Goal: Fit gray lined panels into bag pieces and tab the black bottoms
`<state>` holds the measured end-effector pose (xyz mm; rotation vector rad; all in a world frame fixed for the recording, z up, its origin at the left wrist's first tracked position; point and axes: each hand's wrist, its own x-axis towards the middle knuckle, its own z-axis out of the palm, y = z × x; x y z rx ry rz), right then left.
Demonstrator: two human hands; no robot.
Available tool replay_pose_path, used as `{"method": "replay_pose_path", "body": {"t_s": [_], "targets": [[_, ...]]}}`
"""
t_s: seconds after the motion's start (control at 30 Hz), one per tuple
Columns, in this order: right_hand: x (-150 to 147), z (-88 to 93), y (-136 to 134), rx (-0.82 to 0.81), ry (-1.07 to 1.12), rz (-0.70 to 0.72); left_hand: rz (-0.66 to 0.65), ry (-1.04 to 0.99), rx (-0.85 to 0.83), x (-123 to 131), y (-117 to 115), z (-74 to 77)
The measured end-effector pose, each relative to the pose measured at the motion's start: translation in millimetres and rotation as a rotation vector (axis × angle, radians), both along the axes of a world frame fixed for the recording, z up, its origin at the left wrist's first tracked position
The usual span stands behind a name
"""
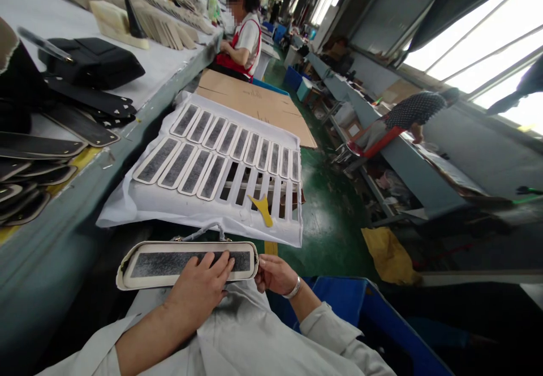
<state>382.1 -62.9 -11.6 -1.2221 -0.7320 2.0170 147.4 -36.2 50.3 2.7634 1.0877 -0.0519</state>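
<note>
A long cream-edged bag piece (156, 264) with a dark grey panel lies across my lap, a twisted handle at its far side. My left hand (202, 280) rests on the panel with its fingers spread. At the piece's right end, my right hand (274, 274) pinches the edge between thumb and fingers. Beyond it, a white cloth-covered rack (161, 206) bears two rows of grey panels with cream borders (197, 171). A yellow Y-shaped piece (263, 211) lies on the rack near its slots.
On the left, a workbench (127, 133) holds black straps (80, 124), a black bag (91, 62) and stacked beige pieces. Cardboard (258, 102) lies behind the rack. A blue bin (339, 299) stands at my right. Two people sit farther off.
</note>
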Motion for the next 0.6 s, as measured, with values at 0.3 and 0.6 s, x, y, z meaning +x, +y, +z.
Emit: {"method": "replay_pose_path", "body": {"t_s": [0.3,0.6], "targets": [[-2,1.1,8,-0.007,-0.094,0.003,-0.002,-0.012,-0.002,-1,1,-0.7],[2,12.6,14,-0.027,-0.135,0.102,-0.011,-0.023,-0.022,-2,5,-5.5]]}}
